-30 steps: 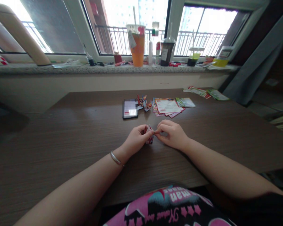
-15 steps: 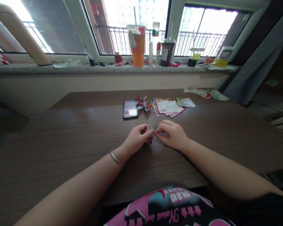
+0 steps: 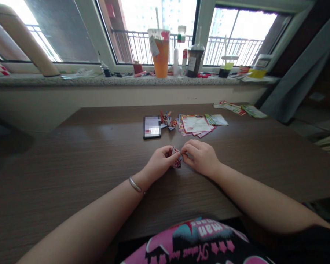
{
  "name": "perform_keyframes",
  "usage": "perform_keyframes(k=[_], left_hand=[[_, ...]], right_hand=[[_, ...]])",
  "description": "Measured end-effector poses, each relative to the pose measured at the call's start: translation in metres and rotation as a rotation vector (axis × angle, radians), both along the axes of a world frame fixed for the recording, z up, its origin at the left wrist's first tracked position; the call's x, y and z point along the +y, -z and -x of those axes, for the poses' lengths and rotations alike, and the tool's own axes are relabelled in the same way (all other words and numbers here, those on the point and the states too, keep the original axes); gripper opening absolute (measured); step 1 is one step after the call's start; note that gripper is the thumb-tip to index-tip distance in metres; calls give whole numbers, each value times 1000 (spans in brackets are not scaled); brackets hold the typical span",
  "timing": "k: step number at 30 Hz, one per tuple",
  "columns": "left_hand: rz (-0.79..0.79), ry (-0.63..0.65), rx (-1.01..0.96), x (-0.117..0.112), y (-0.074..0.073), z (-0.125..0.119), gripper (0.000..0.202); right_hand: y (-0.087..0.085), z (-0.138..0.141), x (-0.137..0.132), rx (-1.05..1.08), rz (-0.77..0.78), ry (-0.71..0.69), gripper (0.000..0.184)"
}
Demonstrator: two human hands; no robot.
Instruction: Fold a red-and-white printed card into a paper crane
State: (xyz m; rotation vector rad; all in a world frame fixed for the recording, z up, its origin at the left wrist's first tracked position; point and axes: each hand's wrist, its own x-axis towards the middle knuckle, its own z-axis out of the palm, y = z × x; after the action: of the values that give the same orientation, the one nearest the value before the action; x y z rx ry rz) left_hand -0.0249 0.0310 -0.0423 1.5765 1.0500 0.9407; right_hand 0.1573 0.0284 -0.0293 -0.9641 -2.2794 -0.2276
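A small folded paper figure [image 3: 176, 161], printed in red, white and blue, sits between both hands just above the brown wooden table [image 3: 71, 165]. My left hand [image 3: 159, 164], with a silver bangle on its wrist, is closed around the figure's left side. My right hand [image 3: 199, 157] pinches its right tip with thumb and forefinger. Most of the figure is hidden by my fingers.
Farther back lie a dark phone [image 3: 152, 127], finished folded paper figures [image 3: 167, 120] and a stack of printed paper squares [image 3: 195, 125]. More leaflets [image 3: 239, 109] lie at the far right. Drink cups [image 3: 161, 53] and bottles line the windowsill.
The paper figure and both hands' fingertips have shifted slightly to the right; the pinch has tightened. Arms otherwise stay in place.
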Motion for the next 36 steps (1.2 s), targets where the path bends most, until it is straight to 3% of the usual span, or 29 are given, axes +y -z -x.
perform_keyframes(k=[13, 22, 28, 36], left_hand=[[-14, -42, 46, -1, -1, 0, 26], [-10, -72, 36, -2, -3, -1, 24], [-17, -73, 17, -1, -6, -1, 22], [-149, -80, 102, -3, -8, 1, 18]], right_hand=[[3, -4, 5, 11, 51, -116, 11], [1, -3, 2, 25, 101, -110, 13], [1, 1, 1, 214, 349, -63, 4], [12, 8, 8, 520, 781, -54, 11]])
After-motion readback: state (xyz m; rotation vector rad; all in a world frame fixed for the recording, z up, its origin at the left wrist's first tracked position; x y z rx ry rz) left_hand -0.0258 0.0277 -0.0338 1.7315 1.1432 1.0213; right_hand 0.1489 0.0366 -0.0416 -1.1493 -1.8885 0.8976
